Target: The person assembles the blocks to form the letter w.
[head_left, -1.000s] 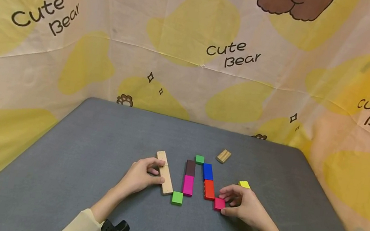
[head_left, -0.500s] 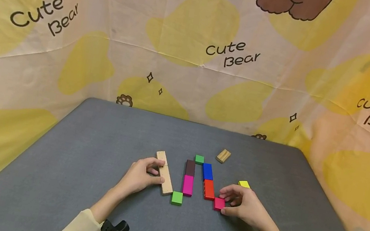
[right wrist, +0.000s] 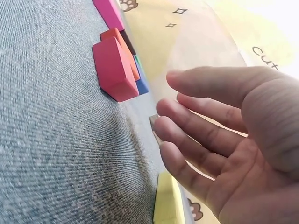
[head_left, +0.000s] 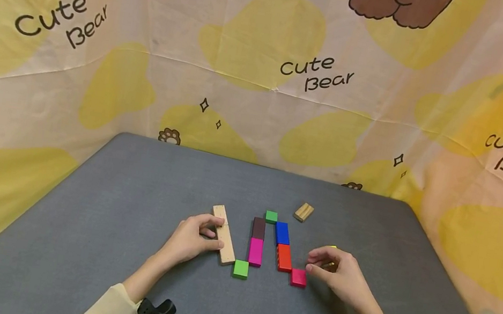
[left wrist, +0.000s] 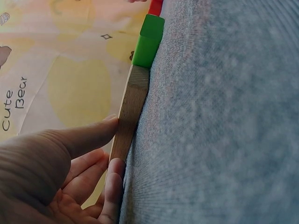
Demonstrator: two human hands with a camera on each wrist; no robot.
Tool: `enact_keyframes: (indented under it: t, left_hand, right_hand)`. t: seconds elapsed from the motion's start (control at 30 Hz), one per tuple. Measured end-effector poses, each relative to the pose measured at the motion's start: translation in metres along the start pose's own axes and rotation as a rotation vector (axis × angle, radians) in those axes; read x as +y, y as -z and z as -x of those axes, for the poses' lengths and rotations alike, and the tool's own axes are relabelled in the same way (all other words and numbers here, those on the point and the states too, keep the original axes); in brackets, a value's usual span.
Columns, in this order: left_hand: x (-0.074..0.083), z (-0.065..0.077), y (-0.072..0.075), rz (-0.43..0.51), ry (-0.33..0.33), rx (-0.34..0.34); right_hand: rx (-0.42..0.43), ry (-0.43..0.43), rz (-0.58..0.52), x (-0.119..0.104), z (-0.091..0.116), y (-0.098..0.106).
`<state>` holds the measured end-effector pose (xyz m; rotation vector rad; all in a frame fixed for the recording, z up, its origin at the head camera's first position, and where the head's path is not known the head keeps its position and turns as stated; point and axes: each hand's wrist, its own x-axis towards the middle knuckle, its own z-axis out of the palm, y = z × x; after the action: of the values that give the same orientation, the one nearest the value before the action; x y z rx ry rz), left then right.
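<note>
Two plain wooden blocks [head_left: 227,254] lie end to end, slightly slanted. My left hand [head_left: 190,236] rests on them, thumb and forefinger on the top and another finger against the side in the left wrist view. A light green block [head_left: 240,270] touches their near end. From it a line of blocks runs through a magenta block [head_left: 255,253], a dark brown block [head_left: 259,228], a green block [head_left: 271,217], a blue block [head_left: 282,233] and a red block [head_left: 284,258] to a pink block [head_left: 298,278]. My right hand [head_left: 342,276] hovers beside the pink block, holding nothing.
A yellow block [right wrist: 167,205], mostly covered by my right hand in the head view, lies beyond that hand. Wooden pieces [head_left: 304,212] lie at the back right. The grey table [head_left: 171,172] is backed by a printed cloth [head_left: 260,33].
My right hand has let go of the pink block and moved back and right, toward the yellow block. My left hand and the lined-up blocks have stayed in place.
</note>
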<state>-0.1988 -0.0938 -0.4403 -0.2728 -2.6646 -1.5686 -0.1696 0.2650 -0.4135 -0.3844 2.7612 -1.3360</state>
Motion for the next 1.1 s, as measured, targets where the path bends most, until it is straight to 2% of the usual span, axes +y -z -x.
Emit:
enact_keyframes:
  t: [0.13, 0.67, 1.1]
  left_hand:
    - [0.0, 0.0, 0.0, 0.004, -0.004, -0.004]
    - [-0.001, -0.001, 0.0, -0.003, -0.004, -0.014]
    - [-0.001, 0.0, 0.0, 0.003, 0.007, -0.015]
  right_hand:
    - [0.038, 0.01, 0.01, 0.001, 0.001, 0.001]
    - [0.071, 0.003, 0.056, 0.003, 0.0, 0.004]
    - [0.129, -0.001, -0.014, 0.022, 0.003, 0.027]
